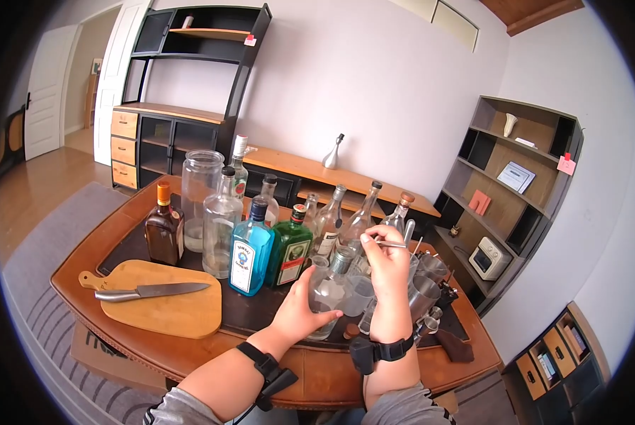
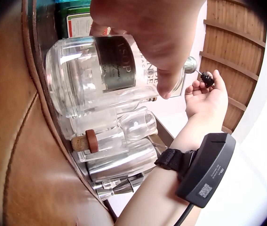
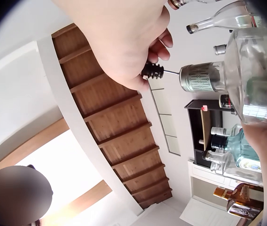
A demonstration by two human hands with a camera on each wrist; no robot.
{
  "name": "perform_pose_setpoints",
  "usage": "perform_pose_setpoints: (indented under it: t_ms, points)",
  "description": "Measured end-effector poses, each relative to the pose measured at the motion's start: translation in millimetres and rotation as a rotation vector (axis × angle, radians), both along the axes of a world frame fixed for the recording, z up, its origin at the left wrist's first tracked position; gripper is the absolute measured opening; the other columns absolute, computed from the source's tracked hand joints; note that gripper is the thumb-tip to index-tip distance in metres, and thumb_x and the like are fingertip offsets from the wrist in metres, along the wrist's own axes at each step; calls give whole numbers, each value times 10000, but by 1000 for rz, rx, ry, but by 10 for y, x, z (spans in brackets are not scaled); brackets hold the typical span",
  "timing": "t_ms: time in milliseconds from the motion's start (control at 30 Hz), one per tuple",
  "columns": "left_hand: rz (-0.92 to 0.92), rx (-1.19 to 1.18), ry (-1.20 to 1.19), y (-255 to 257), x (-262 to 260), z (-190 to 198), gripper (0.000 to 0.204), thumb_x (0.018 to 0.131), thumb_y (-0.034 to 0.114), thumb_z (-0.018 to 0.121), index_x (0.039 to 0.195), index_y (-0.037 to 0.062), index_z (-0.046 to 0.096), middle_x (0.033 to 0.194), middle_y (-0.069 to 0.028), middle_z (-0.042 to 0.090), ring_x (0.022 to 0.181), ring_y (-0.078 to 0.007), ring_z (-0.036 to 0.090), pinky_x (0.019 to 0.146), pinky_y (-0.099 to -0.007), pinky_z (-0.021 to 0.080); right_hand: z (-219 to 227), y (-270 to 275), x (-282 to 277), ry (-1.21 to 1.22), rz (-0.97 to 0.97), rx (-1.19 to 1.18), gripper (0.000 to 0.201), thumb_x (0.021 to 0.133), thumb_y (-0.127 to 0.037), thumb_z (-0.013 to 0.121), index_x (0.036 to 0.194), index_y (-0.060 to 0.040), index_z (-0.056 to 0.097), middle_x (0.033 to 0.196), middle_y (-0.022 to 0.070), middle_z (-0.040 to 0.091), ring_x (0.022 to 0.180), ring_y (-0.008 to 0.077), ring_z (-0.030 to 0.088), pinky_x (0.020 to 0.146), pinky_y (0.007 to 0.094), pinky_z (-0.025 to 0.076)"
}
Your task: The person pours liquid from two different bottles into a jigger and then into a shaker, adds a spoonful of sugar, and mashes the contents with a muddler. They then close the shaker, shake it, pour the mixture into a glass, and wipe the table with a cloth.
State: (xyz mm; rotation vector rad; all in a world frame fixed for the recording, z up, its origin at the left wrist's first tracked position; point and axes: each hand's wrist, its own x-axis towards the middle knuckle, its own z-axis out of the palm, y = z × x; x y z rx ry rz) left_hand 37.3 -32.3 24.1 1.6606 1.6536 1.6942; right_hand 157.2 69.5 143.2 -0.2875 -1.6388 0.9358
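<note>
My left hand (image 1: 297,312) grips the body of a clear glass bottle (image 2: 72,77) with a dark VSOP label. The bottle stands upright near the table's front edge. Above its neck (image 3: 201,76), my right hand (image 1: 387,268) pinches a pour spout (image 3: 153,70) with a black ribbed plug. From the plug a thin metal tube (image 3: 171,72) points down, its tip right at the bottle's mouth. The spout's metal end (image 1: 391,244) sticks out past my right fingers. Beside the bottle's base lies a cork stopper (image 2: 85,142) with a brown top.
A blue bottle (image 1: 252,251), a green bottle (image 1: 289,248) and several clear ones stand behind my left hand. On the left, a knife (image 1: 154,291) lies on a cutting board (image 1: 183,319). Metal shakers (image 1: 423,294) and jiggers (image 1: 427,326) crowd the right side.
</note>
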Motion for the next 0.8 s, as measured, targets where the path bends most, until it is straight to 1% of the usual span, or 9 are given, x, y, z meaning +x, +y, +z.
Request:
perform_pose_setpoints:
  t_ms: [67, 100, 167, 300, 367, 433, 633, 667, 800]
  points:
    - [8, 9, 9, 5, -1, -8, 1117, 670, 358, 892, 1490, 10, 218, 1432, -280, 409, 1354, -393, 407, 1110, -422, 371, 52, -79, -4, 106, 25, 14, 153, 883, 9, 688, 1007, -34, 609, 861, -33, 565, 692, 23, 463, 598, 179, 367]
    - [7, 14, 13, 2, -2, -16, 1114, 671, 358, 891, 1488, 8, 220, 1427, -281, 413, 1349, -395, 412, 1107, -423, 374, 69, -89, -9, 149, 56, 47, 232, 874, 48, 676, 1075, -28, 588, 952, -5, 576, 743, 28, 500, 631, 184, 413]
    - [13, 35, 19, 18, -5, -33, 1109, 673, 359, 890, 1486, 4, 225, 1418, -285, 420, 1340, -398, 421, 1102, -424, 380, 125, -70, -66, 206, 122, 31, 252, 874, 62, 666, 1093, -26, 580, 999, 16, 583, 803, 33, 538, 675, 188, 452]
    - [24, 29, 21, 1, 8, -14, 1111, 678, 389, 882, 1490, 17, 221, 1371, -287, 458, 1288, -408, 467, 1066, -437, 413, 404, 436, -321, -224, -244, 309, 288, 817, 2, 734, 1065, -26, 592, 990, 54, 590, 852, 122, 588, 758, 257, 498]
    - [32, 23, 24, 12, 15, -30, 1109, 683, 401, 876, 1492, 24, 218, 1360, -285, 465, 1276, -410, 475, 1056, -440, 422, 508, 871, -534, -301, -232, 230, 317, 785, -32, 748, 1071, -21, 611, 996, 83, 599, 885, 158, 592, 790, 289, 495]
    - [34, 19, 25, 22, 7, -30, 1106, 687, 411, 871, 1493, 30, 218, 1350, -283, 471, 1267, -413, 480, 1047, -443, 429, 679, 1199, -709, -465, -269, 251, 292, 809, -13, 709, 1081, -35, 606, 954, 23, 592, 829, 117, 547, 732, 265, 472]
    - [75, 45, 22, 35, 9, -65, 1099, 690, 435, 862, 1498, 42, 229, 1330, -276, 485, 1234, -425, 499, 1019, -454, 446, 918, 1811, -1183, -586, -304, 63, 271, 768, -18, 723, 992, -38, 571, 842, 26, 604, 664, 115, 557, 544, 272, 447]
    - [59, 33, 16, 37, 19, -72, 1093, 689, 438, 861, 1496, 42, 238, 1313, -272, 497, 1214, -427, 512, 1005, -457, 455, 943, 1888, -1210, -604, -366, 76, 309, 708, -105, 781, 935, -2, 599, 866, 128, 679, 811, 245, 659, 742, 351, 524]
    - [129, 79, -2, 10, 72, -62, 1060, 679, 426, 868, 1480, 42, 290, 1289, -258, 512, 1195, -430, 521, 993, -458, 464, 966, 2103, -1240, -646, -481, 111, 325, 706, -128, 791, 918, -13, 574, 878, 146, 682, 824, 279, 667, 747, 371, 529]
